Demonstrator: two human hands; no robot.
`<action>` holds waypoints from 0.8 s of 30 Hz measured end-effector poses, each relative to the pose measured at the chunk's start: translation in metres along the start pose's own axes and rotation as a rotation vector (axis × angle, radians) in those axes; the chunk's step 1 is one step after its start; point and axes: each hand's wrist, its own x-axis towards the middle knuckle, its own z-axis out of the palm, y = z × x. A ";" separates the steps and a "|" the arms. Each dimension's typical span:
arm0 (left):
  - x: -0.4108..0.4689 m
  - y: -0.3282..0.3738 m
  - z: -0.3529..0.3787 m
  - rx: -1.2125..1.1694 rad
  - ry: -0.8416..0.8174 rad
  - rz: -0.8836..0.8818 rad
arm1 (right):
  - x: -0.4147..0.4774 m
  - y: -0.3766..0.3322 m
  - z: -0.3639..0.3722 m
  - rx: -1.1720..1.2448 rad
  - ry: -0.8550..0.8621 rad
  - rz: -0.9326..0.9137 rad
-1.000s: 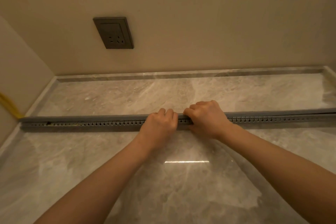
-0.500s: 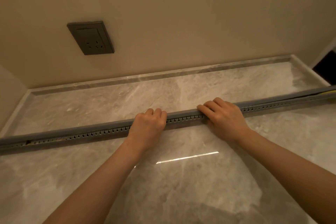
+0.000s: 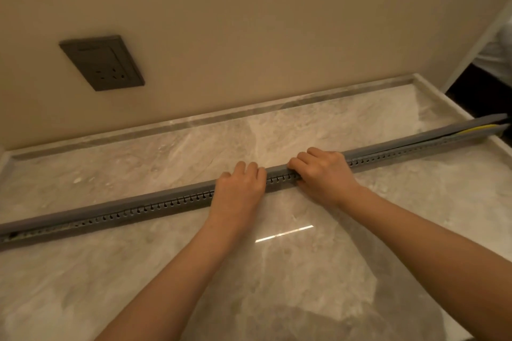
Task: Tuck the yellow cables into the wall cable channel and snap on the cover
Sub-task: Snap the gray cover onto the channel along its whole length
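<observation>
A long grey cable channel (image 3: pixel 138 209) lies across the glossy marble floor (image 3: pixel 304 279).

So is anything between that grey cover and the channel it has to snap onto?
At the far right end the cover gapes off the channel, with a yellow cable showing in the gap. Elsewhere nothing visible.

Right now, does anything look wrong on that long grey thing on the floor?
Yes. At the far right end the cover gapes away from the channel, and a yellow cable shows through the gap. Around the left hand and right hand it looks closed.
</observation>
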 end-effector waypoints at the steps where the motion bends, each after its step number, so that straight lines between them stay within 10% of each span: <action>1: 0.005 0.007 0.000 -0.021 0.028 0.009 | 0.001 0.000 0.000 0.008 0.003 -0.008; 24: 0.040 0.065 -0.004 0.103 -0.022 -0.205 | 0.006 0.025 0.001 0.140 -0.051 -0.131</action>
